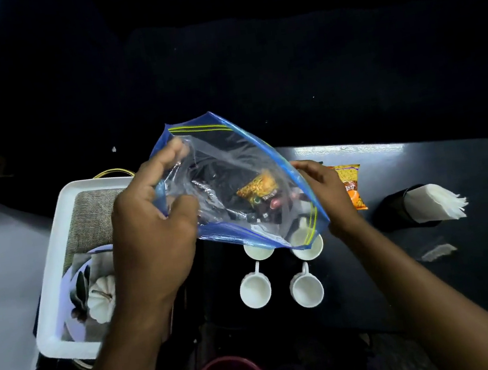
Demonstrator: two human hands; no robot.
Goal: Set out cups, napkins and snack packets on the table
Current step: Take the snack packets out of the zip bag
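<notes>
- Fingers (176, 150) of left hand (149, 228) pinch the mouth edge of a clear zip bag (236, 185); right hand (324, 193) fingers pinch the opposite edge; bag held above the surface (451, 163)
- Done: four white cups (255, 290) in a square under the bag; napkins (437, 202) in a dark holder, right; one orange snack packet (351, 186) lying beside right hand
- Left: at least one packet (257, 187) inside the bag; judged over half done
- White tray (57, 240) on the left, contents unclear
</notes>
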